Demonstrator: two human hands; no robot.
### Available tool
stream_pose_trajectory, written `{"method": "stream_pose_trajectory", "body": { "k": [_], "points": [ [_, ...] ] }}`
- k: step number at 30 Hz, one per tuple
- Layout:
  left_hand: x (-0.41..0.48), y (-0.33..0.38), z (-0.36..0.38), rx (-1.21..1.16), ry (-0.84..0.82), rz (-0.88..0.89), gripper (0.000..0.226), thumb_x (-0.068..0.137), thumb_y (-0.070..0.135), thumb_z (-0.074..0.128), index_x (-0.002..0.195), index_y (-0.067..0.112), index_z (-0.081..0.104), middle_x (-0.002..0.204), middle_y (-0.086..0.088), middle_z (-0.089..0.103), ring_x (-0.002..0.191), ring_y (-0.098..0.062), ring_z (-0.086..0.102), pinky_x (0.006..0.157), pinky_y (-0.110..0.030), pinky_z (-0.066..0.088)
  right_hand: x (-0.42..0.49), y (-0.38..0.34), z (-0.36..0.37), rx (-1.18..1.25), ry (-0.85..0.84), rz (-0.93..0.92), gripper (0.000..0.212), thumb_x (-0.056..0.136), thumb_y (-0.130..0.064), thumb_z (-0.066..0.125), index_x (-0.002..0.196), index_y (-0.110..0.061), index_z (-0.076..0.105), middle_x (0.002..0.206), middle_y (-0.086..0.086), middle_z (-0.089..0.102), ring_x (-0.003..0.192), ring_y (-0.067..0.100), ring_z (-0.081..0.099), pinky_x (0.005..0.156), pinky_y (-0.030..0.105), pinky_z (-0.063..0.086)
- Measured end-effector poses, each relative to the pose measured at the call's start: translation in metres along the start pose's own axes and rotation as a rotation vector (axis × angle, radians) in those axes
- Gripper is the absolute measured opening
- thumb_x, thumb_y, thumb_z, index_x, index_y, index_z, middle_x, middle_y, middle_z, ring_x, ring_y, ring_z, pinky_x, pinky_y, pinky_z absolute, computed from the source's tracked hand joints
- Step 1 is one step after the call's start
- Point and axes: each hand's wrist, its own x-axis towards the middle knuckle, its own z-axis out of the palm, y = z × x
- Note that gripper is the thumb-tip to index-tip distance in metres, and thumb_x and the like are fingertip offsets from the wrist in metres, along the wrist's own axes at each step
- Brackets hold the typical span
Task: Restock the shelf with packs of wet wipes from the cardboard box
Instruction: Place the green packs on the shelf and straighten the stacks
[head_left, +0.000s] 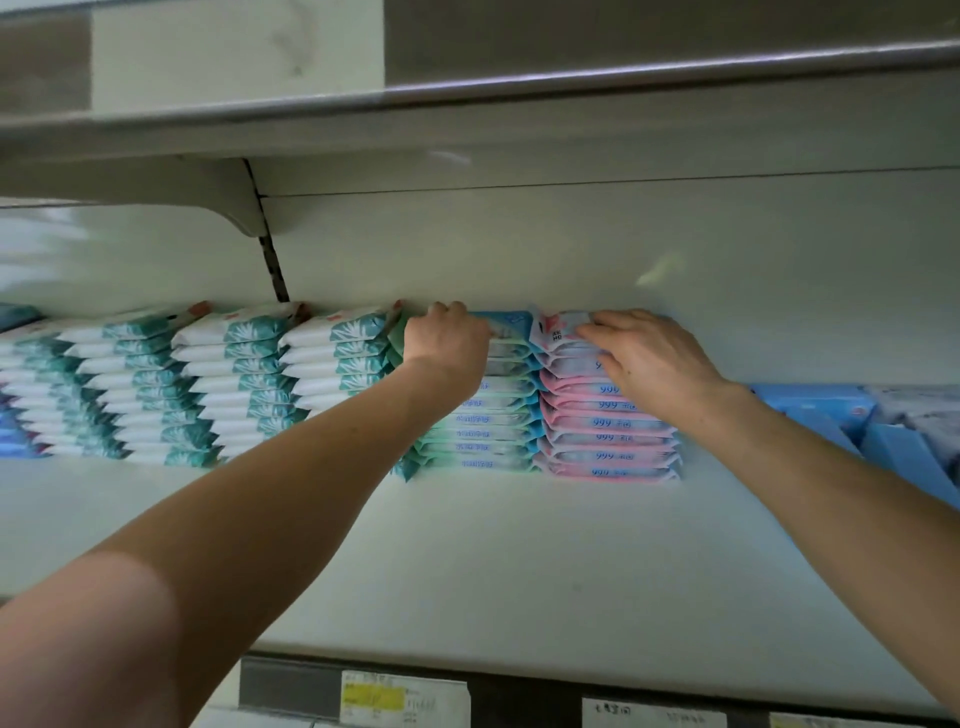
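A white shelf (519, 561) carries stacks of wet-wipe packs along its back wall. My left hand (447, 340) reaches over the top of the green and blue stack (480, 431), its fingers curled round the top pack at the back. Beside it stands the pink stack (608, 423). My right hand (652, 356) lies on the top pink pack (560, 326), with straight fingers pressing it down. The cardboard box is out of view.
Several stacks of white and teal packs (244, 374) fill the shelf to the left. Blue boxes (810, 408) stand at the right. Another shelf (467, 101) hangs close overhead. Price labels (402, 699) line the front edge below.
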Motion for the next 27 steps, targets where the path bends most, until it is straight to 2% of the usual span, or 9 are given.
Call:
{"method": "stream_pose_trajectory", "body": {
  "k": [4,7,12,15,17,19,21,23,27],
  "points": [
    [-0.005,-0.006,-0.003,0.070,0.010,0.041,0.044,0.090,0.027,0.062,0.131,0.019,0.050,0.128,-0.007,0.049,0.120,-0.027,0.045,0.098,-0.041,0.037,0.001,-0.003,-0.006,0.006,-0.039,0.029,0.046,0.096,-0.012,0.047,0.141,-0.018,0.044,0.136,0.004,0.052,0.124,0.027,0.045,0.097,0.037,0.043],
    [-0.014,-0.028,-0.011,0.044,0.063,0.021,0.047,0.087,0.021,0.061,0.130,0.016,0.045,0.130,-0.008,0.046,0.123,-0.028,0.041,0.104,-0.044,0.032,0.005,-0.016,-0.016,0.038,-0.016,-0.002,0.048,0.092,-0.024,0.053,0.139,-0.019,0.046,0.136,0.002,0.050,0.125,0.027,0.042,0.099,0.036,0.038],
    [-0.018,-0.090,-0.014,-0.002,-0.020,-0.192,0.041,0.089,0.015,0.058,0.127,0.008,0.045,0.126,-0.010,0.050,0.119,-0.030,0.046,0.095,-0.043,0.041,0.027,-0.055,-0.014,0.066,0.077,-0.125,0.041,0.092,-0.029,0.055,0.132,-0.017,0.054,0.131,0.002,0.052,0.123,0.025,0.041,0.096,0.035,0.032],
    [-0.023,-0.106,0.000,0.003,-0.077,-0.176,0.036,0.096,0.020,0.050,0.131,0.014,0.045,0.125,-0.010,0.056,0.116,-0.030,0.051,0.087,-0.040,0.045,0.041,-0.081,-0.009,0.032,0.049,-0.174,0.049,0.094,-0.029,0.053,0.141,-0.021,0.043,0.142,0.004,0.043,0.129,0.024,0.037,0.103,0.035,0.030],
    [-0.024,-0.107,0.009,0.002,-0.045,-0.131,0.036,0.099,0.020,0.045,0.134,0.019,0.043,0.124,-0.009,0.058,0.116,-0.031,0.053,0.085,-0.040,0.046,0.047,-0.094,-0.002,0.017,0.018,-0.190,0.053,0.095,-0.025,0.051,0.146,-0.025,0.036,0.147,0.004,0.038,0.132,0.024,0.036,0.105,0.035,0.029],
    [-0.023,-0.110,0.015,0.028,0.006,-0.109,0.035,0.099,0.020,0.045,0.134,0.021,0.042,0.124,-0.009,0.058,0.115,-0.032,0.054,0.085,-0.040,0.047,0.053,-0.100,0.007,-0.001,0.010,-0.195,0.053,0.095,-0.014,0.050,0.145,-0.025,0.036,0.143,0.003,0.044,0.128,0.024,0.041,0.099,0.035,0.035],
    [-0.021,-0.113,0.019,0.053,0.029,-0.106,0.034,0.099,0.020,0.046,0.133,0.022,0.043,0.122,-0.008,0.058,0.113,-0.031,0.055,0.082,-0.040,0.047,0.059,-0.100,0.015,-0.001,0.032,-0.172,0.060,0.092,-0.001,0.049,0.144,-0.027,0.037,0.134,0.001,0.053,0.116,0.026,0.051,0.083,0.035,0.045],
    [-0.020,-0.114,0.021,0.082,0.042,-0.107,0.034,0.099,0.020,0.047,0.133,0.022,0.042,0.122,-0.007,0.059,0.111,-0.030,0.057,0.078,-0.037,0.044,0.064,-0.098,0.021,0.005,0.048,-0.151,0.064,0.091,0.004,0.049,0.143,-0.031,0.040,0.127,0.000,0.058,0.107,0.027,0.056,0.073,0.034,0.048],
    [-0.020,-0.113,0.018,0.124,0.049,-0.103,0.036,0.098,0.022,0.047,0.134,0.022,0.043,0.126,-0.006,0.057,0.116,-0.029,0.055,0.088,-0.037,0.042,0.068,-0.103,0.018,-0.038,0.074,-0.147,0.055,0.090,0.003,0.049,0.135,-0.030,0.051,0.119,0.004,0.062,0.103,0.028,0.057,0.073,0.034,0.052]
  ]
}}
